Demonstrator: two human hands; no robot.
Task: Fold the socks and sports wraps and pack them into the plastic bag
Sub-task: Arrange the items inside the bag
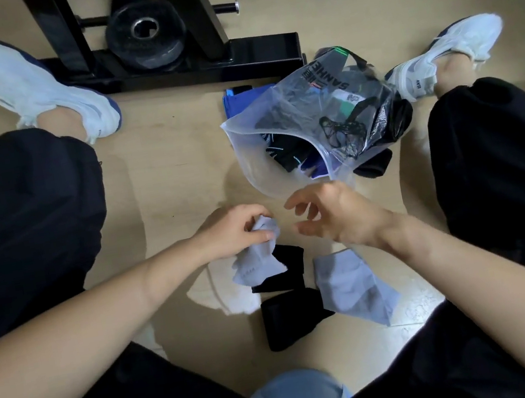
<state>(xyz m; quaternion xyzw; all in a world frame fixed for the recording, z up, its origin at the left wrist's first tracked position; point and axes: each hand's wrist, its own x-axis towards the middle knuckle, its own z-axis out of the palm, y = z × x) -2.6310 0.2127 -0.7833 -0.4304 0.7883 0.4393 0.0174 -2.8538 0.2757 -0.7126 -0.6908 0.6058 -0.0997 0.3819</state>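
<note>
Down on a pale floor [176, 150], between two black trouser legs. Left hand [232, 235] clenched on the top of a pale grey sock [257, 267], cloth bunched between fingers and thumb, the rest drooping onto a black wrap [287, 271]. Right hand [330, 218] just beside it, fingers loosely curled, grasping nothing. A second grey sock [352, 288] flat on the floor under the right wrist, touching a second black wrap [288, 319] nearer the body. Beyond the hands, a clear plastic bag [247, 159] lying with its mouth open toward them and dark folded items already inside; something blue [234, 102] just behind it. Farther off, white shoes on both feet, and a black metal frame [197, 67] with a round weight plate [145, 37].
</note>
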